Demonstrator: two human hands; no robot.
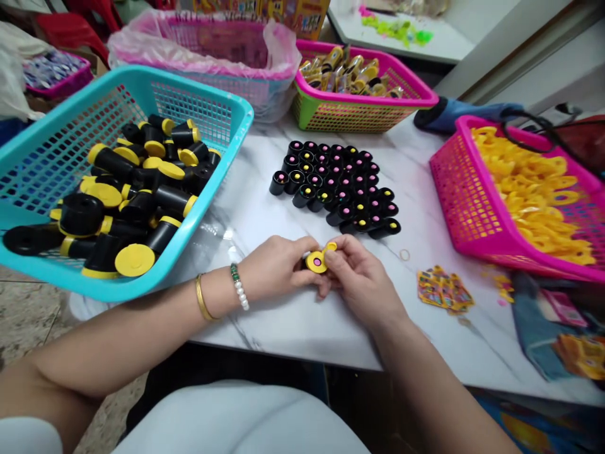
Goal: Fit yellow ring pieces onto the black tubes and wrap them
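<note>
My left hand point(283, 261) is closed around a small black cylinder, mostly hidden by my fingers. On its end sits a yellow plastic ring piece point(311, 260), with a pink dot showing in its middle. My right hand point(362, 274) pinches the small loop of that yellow piece between thumb and finger. Just beyond my hands, several black cylinders point(335, 183) stand upright in close rows, each with a pink or yellow dot inside. A thin rubber band point(404, 255) lies to the right of my right hand.
A blue basket point(208, 214) at left holds black cylinders with yellow caps. A pink basket point(466, 195) at right holds yellow ring pieces. Behind stand a plastic-lined basket point(255, 94) and a pink-green basket point(350, 116) of wrapped items. Printed cards point(444, 289) lie at right.
</note>
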